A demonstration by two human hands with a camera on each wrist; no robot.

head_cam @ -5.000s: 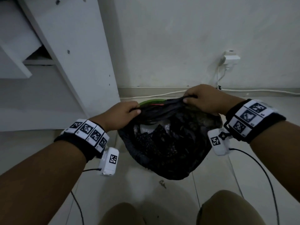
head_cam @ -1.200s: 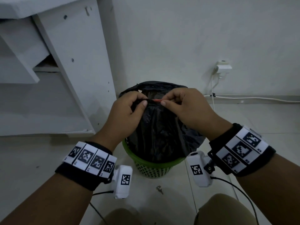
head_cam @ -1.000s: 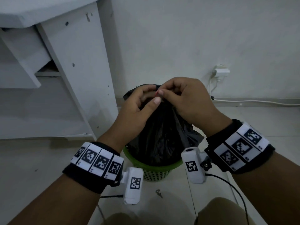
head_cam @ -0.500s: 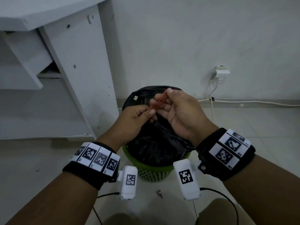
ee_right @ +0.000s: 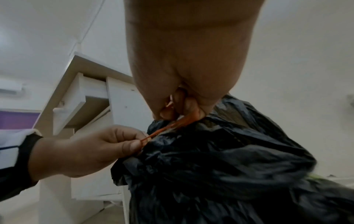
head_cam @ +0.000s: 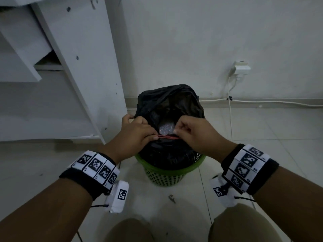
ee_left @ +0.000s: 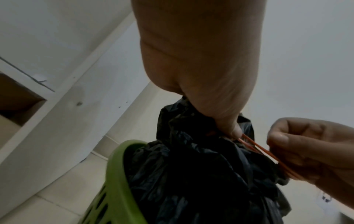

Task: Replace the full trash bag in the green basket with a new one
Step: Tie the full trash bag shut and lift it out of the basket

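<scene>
A black trash bag [head_cam: 167, 154] stands in the green perforated basket [head_cam: 167, 173] on the floor, its mouth still gaping at the far side with crumpled waste showing inside. My left hand [head_cam: 138, 131] and right hand [head_cam: 192, 133] each pinch one end of a red rubber band [head_cam: 168, 136], stretched taut between them over the bag's near rim. The left hand also grips gathered bag plastic. In the left wrist view the rubber band [ee_left: 254, 146] runs from my thumb to the right hand's fingers [ee_left: 298, 145]. The right wrist view shows the rubber band [ee_right: 168, 127] above the bag [ee_right: 220, 166].
A white desk panel [head_cam: 83, 70] stands close on the left of the basket. The white wall is right behind, with a plugged-in socket [head_cam: 242, 67] and a cable [head_cam: 262, 102] along the skirting. A small scrap [head_cam: 172, 198] lies on the tiled floor in front.
Both hands have dropped from the bag's top to its near rim and drawn apart, stretching the red band flat between them. The bag's mouth has fallen open at the back.
</scene>
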